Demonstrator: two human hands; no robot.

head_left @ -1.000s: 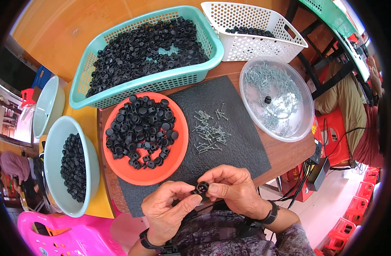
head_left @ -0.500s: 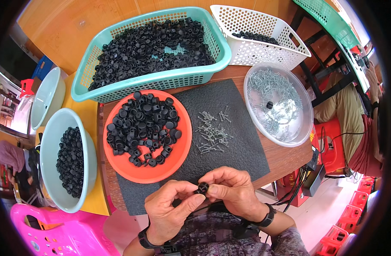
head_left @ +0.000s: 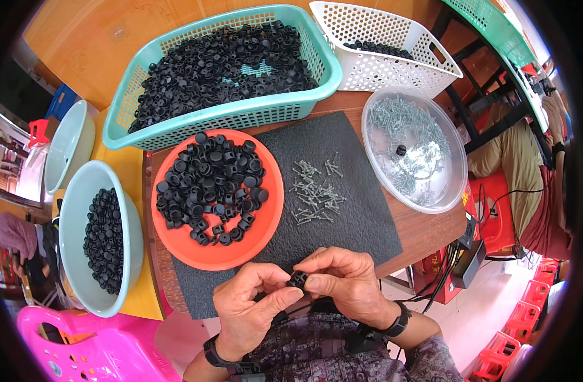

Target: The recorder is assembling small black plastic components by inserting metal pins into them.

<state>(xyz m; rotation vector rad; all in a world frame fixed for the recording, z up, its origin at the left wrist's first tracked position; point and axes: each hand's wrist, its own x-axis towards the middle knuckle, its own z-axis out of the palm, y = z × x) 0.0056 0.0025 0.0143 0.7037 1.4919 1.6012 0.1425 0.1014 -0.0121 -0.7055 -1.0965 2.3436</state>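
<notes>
Between my two hands is a small black plastic part (head_left: pixel 297 279), round with openings in it. My left hand (head_left: pixel 253 304) pinches it from the left with thumb and fingertips. My right hand (head_left: pixel 345 285) grips its other side, thumb and forefinger against it. Both hands are above the near edge of a dark grey mat (head_left: pixel 361 235). Beyond them, a loose pile of thin silver screws (head_left: pixel 317 198) lies on the mat. To the left, an orange-red bowl (head_left: pixel 218 260) holds many similar black parts (head_left: pixel 215 172).
A large teal basket (head_left: pixel 224 124) full of black parts stands at the back, beside a white perforated basket (head_left: pixel 393 79). A clear round tub (head_left: pixel 441 200) of screws is at the right. Pale green basins (head_left: pixel 135 254) stand left, a pink chair (head_left: pixel 106 344) near left.
The black part has turned slightly between my fingers. Both hands stay nearly in place, and the whole view has shifted a little.
</notes>
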